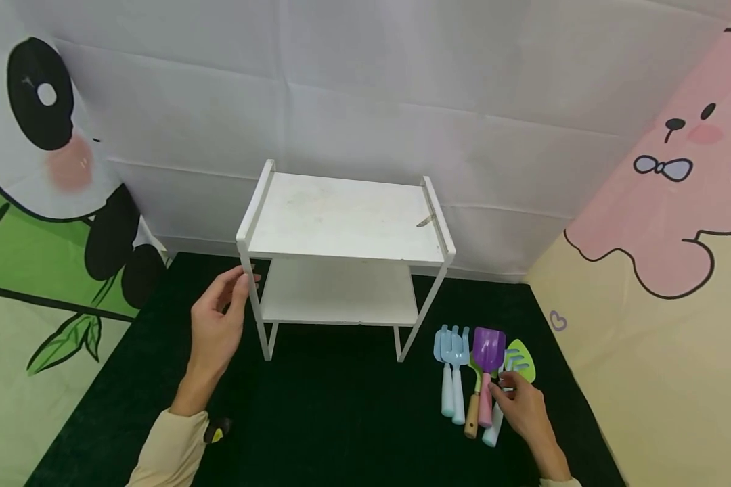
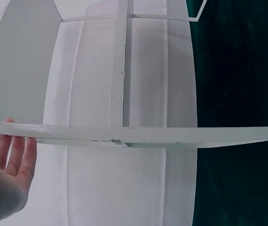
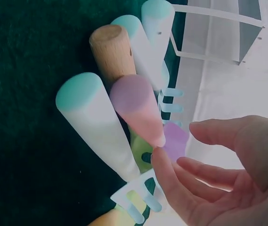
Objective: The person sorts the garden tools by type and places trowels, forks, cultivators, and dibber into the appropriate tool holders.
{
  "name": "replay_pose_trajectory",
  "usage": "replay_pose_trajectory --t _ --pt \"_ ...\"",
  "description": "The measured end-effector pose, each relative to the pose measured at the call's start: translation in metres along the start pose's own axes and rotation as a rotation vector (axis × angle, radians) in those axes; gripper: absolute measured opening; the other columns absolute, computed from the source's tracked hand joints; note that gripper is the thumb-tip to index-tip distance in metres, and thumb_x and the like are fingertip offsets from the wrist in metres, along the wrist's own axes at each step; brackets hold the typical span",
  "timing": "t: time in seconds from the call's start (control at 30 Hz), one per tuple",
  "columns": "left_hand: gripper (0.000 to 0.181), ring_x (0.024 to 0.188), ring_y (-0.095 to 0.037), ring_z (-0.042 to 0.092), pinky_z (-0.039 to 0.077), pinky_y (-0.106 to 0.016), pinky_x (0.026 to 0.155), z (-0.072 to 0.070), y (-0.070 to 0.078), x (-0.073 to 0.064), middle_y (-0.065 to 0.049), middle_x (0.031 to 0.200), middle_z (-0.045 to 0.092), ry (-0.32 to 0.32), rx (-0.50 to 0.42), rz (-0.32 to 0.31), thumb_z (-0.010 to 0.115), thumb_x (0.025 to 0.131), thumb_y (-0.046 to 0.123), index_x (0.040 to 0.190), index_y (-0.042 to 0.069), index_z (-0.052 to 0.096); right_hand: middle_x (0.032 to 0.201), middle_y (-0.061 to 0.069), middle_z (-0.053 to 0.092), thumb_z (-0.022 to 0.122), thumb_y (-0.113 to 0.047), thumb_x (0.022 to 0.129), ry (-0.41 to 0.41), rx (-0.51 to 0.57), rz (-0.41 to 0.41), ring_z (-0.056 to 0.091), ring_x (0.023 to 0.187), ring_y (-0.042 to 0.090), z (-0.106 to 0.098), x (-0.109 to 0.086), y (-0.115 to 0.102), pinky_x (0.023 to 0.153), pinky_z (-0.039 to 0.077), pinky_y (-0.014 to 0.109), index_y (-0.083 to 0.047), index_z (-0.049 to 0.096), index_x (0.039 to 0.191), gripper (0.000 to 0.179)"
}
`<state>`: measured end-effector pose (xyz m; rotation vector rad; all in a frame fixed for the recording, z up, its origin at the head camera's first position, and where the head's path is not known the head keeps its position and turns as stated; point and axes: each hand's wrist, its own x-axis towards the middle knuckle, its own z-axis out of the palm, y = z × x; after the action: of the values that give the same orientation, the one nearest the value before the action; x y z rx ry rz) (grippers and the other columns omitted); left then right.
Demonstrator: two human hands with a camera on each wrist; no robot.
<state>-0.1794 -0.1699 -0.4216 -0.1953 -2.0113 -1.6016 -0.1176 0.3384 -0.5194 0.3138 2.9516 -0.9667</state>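
A white two-tier shelf (image 1: 347, 220) stands against the back wall on the dark green cloth. My left hand (image 1: 216, 328) holds its left front leg (image 2: 77, 132), thumb in front and fingertips behind. On the right lies a bunch of toy garden tools. Over them is my right hand (image 1: 526, 409), an index fingertip right at the pink handle (image 3: 138, 106) of a purple shovel (image 1: 489, 348) and the thumb apart. Beneath the shovel lie a light blue fork (image 3: 145, 188) and a tool with a wooden handle (image 1: 472, 416).
Two light blue forks (image 1: 455, 348) lie left of the purple shovel. A lime-green tool head (image 1: 521, 358) shows beyond the right hand. Grey-white cloth (image 1: 353, 88) covers the back wall, with cartoon-printed sheets on both sides. A dark watch-like band (image 1: 218, 431) sits at the left sleeve.
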Motion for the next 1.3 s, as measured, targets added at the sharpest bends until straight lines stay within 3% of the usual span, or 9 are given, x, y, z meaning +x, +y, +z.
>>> replay_pose_trajectory --t 0.27,0.47,0.67,0.87,1.03,1.1,1.3 --pt "0.024 0.099 -0.007 0.067 0.051 -0.016 0.089 0.004 -0.002 0.004 -0.007 0.109 0.073 0.056 -0.002 -0.009 0.06 0.106 0.015 0.122 0.002 0.07 0.111 0.024 0.067 0.068 -0.017 0.099 -0.071 0.006 0.039 0.068 0.096 0.035 0.008 0.003 -0.001 0.078 0.06 0.045 0.01 0.058 0.128 0.04" --pt "0.022 0.096 -0.009 0.07 0.051 -0.017 0.093 0.005 -0.005 0.006 0.006 0.105 0.073 0.062 -0.038 -0.016 0.06 0.105 0.014 0.117 -0.001 0.07 0.108 0.019 0.068 0.069 -0.012 0.097 -0.111 0.016 0.038 0.068 0.093 0.031 0.009 0.004 -0.002 0.079 0.059 0.045 0.011 0.059 0.127 0.039" --pt "0.021 0.092 -0.008 0.071 0.053 -0.017 0.092 0.002 -0.008 0.006 0.004 0.103 0.073 0.06 -0.044 -0.001 0.06 0.105 0.013 0.116 -0.001 0.07 0.104 0.015 0.069 0.071 -0.01 0.095 -0.124 0.03 0.032 0.068 0.091 0.026 0.011 0.007 -0.005 0.078 0.06 0.043 0.012 0.061 0.125 0.039" --pt "0.021 0.09 -0.009 0.072 0.053 -0.016 0.091 0.0 -0.01 0.005 0.011 0.101 0.072 0.074 -0.033 -0.002 0.06 0.105 0.014 0.115 -0.002 0.07 0.102 0.014 0.07 0.072 -0.012 0.093 -0.131 0.036 0.035 0.066 0.087 0.022 0.013 0.011 -0.008 0.076 0.059 0.04 0.012 0.062 0.125 0.04" --pt "0.02 0.09 -0.013 0.072 0.053 -0.016 0.09 0.002 -0.011 0.006 0.004 0.101 0.074 0.069 -0.04 -0.002 0.06 0.105 0.012 0.115 -0.002 0.07 0.107 0.015 0.07 0.072 -0.017 0.094 -0.142 0.067 0.078 0.064 0.087 0.02 0.012 0.012 0.0 0.076 0.058 0.038 0.01 0.06 0.129 0.046" --pt "0.02 0.09 -0.012 0.072 0.053 -0.016 0.089 0.003 -0.012 0.006 -0.005 0.102 0.074 0.066 -0.043 -0.002 0.06 0.105 0.013 0.114 -0.002 0.07 0.109 0.015 0.07 0.072 -0.02 0.095 -0.152 0.098 0.094 0.063 0.086 0.02 0.011 0.011 0.002 0.075 0.057 0.037 0.01 0.06 0.13 0.048" --pt "0.02 0.089 -0.012 0.071 0.054 -0.017 0.088 0.008 -0.015 0.008 -0.018 0.104 0.073 0.057 -0.062 0.004 0.059 0.105 0.013 0.114 -0.003 0.069 0.112 0.015 0.069 0.069 -0.025 0.1 -0.193 0.282 0.168 0.067 0.088 0.02 0.008 0.007 0.011 0.078 0.06 0.037 0.009 0.056 0.136 0.051"
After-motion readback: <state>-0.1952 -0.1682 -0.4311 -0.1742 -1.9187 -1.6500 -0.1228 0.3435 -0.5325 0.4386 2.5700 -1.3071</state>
